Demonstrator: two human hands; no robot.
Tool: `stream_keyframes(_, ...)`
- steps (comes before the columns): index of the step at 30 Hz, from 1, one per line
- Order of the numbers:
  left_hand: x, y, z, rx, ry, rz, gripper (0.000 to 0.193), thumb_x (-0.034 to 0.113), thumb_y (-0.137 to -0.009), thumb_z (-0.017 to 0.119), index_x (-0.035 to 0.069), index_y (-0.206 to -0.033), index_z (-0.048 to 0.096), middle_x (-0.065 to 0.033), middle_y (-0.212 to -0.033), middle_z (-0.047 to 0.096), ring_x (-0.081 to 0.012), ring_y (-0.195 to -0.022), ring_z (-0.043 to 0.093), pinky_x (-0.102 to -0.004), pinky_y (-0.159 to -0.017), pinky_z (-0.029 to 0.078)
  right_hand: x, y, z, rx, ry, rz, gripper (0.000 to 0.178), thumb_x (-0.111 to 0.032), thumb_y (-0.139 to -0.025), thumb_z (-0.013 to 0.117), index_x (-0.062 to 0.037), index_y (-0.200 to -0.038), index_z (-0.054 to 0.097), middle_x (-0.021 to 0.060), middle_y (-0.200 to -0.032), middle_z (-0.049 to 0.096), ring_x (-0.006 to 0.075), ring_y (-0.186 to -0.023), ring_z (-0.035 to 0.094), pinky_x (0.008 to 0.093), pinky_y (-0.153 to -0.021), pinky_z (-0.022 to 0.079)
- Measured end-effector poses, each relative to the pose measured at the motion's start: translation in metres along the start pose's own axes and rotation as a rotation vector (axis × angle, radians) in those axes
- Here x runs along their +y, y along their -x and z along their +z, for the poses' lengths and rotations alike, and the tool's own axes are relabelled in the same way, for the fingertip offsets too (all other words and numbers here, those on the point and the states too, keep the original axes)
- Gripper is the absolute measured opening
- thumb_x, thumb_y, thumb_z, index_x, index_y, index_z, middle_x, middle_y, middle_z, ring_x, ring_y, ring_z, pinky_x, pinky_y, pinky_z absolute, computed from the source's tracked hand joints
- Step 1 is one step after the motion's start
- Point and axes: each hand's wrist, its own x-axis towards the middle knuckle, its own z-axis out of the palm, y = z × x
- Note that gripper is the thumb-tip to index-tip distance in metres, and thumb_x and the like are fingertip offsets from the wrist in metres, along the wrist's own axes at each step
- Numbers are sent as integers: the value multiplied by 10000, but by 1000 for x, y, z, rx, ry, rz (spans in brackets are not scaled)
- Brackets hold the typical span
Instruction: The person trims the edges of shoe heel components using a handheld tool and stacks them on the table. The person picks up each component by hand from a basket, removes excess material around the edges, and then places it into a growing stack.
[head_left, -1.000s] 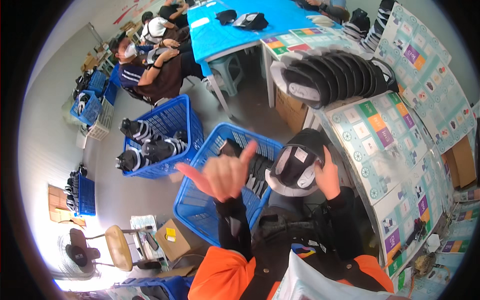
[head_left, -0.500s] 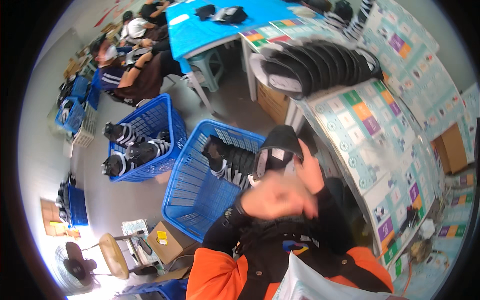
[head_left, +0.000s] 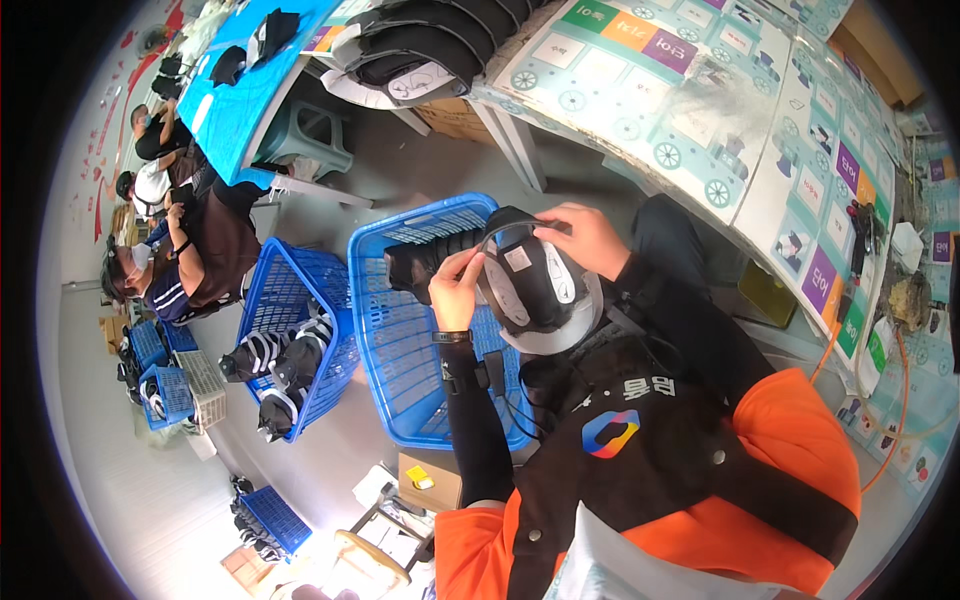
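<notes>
In front of my chest a black cap [head_left: 538, 283] with a pale grey brim is held with its inside facing up toward me. White panels and a small label show in its lining. My left hand [head_left: 456, 290] pinches the left end of the cap's edge band between thumb and fingers. On the other side my right hand [head_left: 588, 238] grips the same band near the top. Just beyond the cap, a blue plastic basket [head_left: 366, 340] has a row of black caps [head_left: 415, 262] nested along its far side.
A second blue basket [head_left: 345, 362] with black-and-white caps stands to the left. A row of nested caps [head_left: 425, 45] lies on the patterned table [head_left: 610, 75] at the far side. Co-workers [head_left: 205, 255] sit at the left by a blue-covered table [head_left: 215, 110]. A cardboard box [head_left: 432, 487] is lower left.
My left hand, blurred in front of the cap before, now pinches its edge. The cap has tipped so more of its inside shows, and the whole view has shifted.
</notes>
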Motion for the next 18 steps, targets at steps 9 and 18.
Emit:
stream_keyframes(9,-36,1,-20,-158,276,-152,191,110,-982,746,23,-1143,798,-26,-1071,761,-107,-928,682,-280,-827,548,4,-6,5,-33,-113,-10,224,-197,-956,782,1,-1055,814,148,-994,782,223,-907,748,335,-803,567)
stream_keyframes(18,-29,5,-4,-94,310,-70,237,162,-944,793,-19,-1096,804,-100,-1041,763,-194,-971,708,-295,-832,533,27,-9,9,-51,-242,55,140,-78,-967,756,49,-1026,762,74,-896,751,107,-839,687,274,-765,536)
